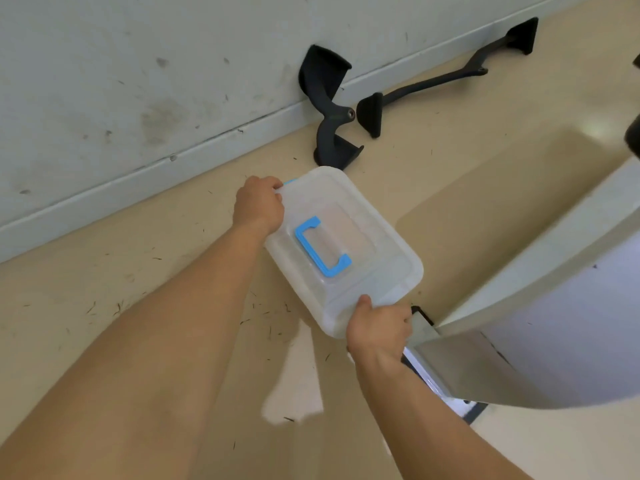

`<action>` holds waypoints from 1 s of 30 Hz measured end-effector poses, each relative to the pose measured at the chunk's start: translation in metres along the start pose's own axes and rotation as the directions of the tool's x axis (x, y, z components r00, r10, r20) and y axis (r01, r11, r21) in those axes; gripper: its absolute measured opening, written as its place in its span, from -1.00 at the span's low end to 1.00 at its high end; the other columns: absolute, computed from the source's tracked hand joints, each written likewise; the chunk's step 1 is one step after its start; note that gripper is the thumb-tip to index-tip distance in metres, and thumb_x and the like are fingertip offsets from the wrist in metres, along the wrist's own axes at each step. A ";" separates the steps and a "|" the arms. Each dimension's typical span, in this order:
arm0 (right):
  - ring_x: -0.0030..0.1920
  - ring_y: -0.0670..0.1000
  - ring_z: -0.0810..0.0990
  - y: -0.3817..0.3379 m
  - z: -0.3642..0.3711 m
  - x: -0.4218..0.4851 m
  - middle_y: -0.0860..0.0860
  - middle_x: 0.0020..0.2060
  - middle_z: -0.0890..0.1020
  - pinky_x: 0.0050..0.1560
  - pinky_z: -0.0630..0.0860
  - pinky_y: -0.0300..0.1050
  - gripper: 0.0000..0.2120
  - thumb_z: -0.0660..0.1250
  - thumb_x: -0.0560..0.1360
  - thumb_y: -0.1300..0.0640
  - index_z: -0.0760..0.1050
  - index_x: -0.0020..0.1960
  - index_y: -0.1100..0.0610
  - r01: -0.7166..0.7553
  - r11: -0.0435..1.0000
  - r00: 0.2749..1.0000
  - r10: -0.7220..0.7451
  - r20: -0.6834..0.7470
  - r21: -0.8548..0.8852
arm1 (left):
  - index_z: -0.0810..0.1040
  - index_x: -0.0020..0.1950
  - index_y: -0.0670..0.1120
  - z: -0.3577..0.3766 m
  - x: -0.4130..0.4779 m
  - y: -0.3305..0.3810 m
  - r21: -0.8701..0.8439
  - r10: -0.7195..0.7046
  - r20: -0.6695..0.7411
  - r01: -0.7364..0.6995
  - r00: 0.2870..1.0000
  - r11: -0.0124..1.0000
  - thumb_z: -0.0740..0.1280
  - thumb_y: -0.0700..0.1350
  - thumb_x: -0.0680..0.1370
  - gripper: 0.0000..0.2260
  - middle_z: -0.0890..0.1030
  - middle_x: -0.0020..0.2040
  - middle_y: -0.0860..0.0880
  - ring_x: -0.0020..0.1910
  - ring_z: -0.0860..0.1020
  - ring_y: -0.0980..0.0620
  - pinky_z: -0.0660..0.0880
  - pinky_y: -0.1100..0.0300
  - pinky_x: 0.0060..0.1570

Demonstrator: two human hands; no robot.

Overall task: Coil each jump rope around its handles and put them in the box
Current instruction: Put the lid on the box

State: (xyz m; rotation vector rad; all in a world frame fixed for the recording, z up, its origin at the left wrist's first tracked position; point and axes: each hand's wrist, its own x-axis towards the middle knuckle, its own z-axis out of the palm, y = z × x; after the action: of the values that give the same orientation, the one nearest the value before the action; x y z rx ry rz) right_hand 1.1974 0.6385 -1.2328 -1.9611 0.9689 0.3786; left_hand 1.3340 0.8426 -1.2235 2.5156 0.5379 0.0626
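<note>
The left forearm [145,341] fills the near corner of the view and the right forearm [415,410] comes in beside it. Both reach down to a translucent plastic box [381,258] with its lid on. The left hand [258,206] grips the box's far end, fingers curled over the rim by a blue latch [289,182]. The right hand [379,327] grips the near end, thumb on the lid and fingers tucked under the edge. Between the hands, a blue carry handle [322,245] lies flat in the lid's recess. I cannot tell whether the box rests on the beige floor [138,278] or is held just off it.

No jump rope shows anywhere, and the cloudy plastic does not reveal whether anything is inside.

Beyond the left hand, two black curved brackets [327,109] [433,83] lie on the floor against the skirting of a scuffed wall [138,81]. Just past the right hand stands a white piece of furniture [554,306].

Risks, as I judge them:
- The box is held only by its two ends, so it could tip or slip if one grip loosens.
- If the latches are not seated, the lid could come away from the base when lifted.
- Swung rightward, the near end could knock the furniture corner.

No brand, label or writing can be read.
</note>
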 end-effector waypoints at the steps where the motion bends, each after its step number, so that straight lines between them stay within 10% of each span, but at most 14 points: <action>1: 0.02 0.24 0.49 0.001 0.002 -0.001 0.25 0.35 0.33 -0.04 0.35 -0.05 -0.48 0.25 0.62 -0.01 0.18 0.41 0.27 0.002 1.000 1.000 -0.001 -0.017 0.019 | 0.53 0.34 -0.05 0.004 0.002 0.000 -0.008 -0.003 0.006 0.003 1.000 1.000 0.19 -0.17 0.64 -0.70 0.50 0.31 -0.15 0.26 0.48 -0.17 0.40 0.07 0.21; 5: -0.08 0.19 0.42 0.001 0.006 0.000 0.25 0.36 0.26 -0.07 0.35 -0.02 -0.47 0.25 0.62 0.00 0.14 0.42 0.27 0.011 1.000 0.998 -0.009 -0.065 0.019 | 0.46 0.35 -0.06 0.009 0.003 0.004 0.029 -0.017 0.004 0.016 1.000 0.999 0.16 -0.10 0.67 -0.73 0.54 0.25 -0.11 0.20 0.50 -0.12 0.39 0.08 0.05; 11: 0.32 0.28 0.43 -0.006 -0.002 0.002 0.24 0.35 0.42 0.22 0.37 0.09 -0.57 0.13 0.67 0.02 0.26 0.43 0.25 0.101 0.976 0.994 -0.108 -0.031 -0.193 | 0.45 0.35 -0.07 -0.012 -0.030 -0.041 0.106 -0.126 0.043 0.121 0.991 0.987 0.14 -0.02 0.66 -0.69 0.49 0.28 -0.16 0.23 0.48 -0.19 0.42 0.01 0.16; 16: 0.07 0.23 0.52 -0.007 -0.003 -0.007 0.18 0.15 0.53 -0.05 0.35 -0.02 -0.76 0.08 0.66 0.05 0.38 0.18 0.18 0.314 0.900 0.949 -0.288 0.127 -0.302 | 0.49 0.17 -0.12 -0.049 -0.105 -0.100 0.090 -0.278 0.015 0.275 0.961 0.957 0.15 -0.04 0.59 -0.74 0.56 0.09 -0.14 0.00 0.51 -0.16 0.40 0.06 -0.08; 30: 0.11 0.28 0.55 0.033 0.027 -0.071 0.17 0.28 0.38 0.22 0.50 0.15 -0.56 0.19 0.61 -0.15 0.42 0.37 0.09 0.547 0.758 0.829 -0.432 0.356 -0.355 | 0.53 -0.07 -0.07 -0.116 -0.277 -0.212 -0.058 -0.586 0.029 0.587 0.810 0.808 0.24 0.22 0.59 -0.64 0.59 -0.11 -0.02 -0.07 0.56 -0.10 0.40 0.09 -0.13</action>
State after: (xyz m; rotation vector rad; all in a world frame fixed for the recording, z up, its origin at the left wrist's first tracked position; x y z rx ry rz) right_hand 1.1293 0.6856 -1.2251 -2.4132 0.1663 0.5616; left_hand 0.9849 0.9562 -1.2199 2.1746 1.2660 -0.1657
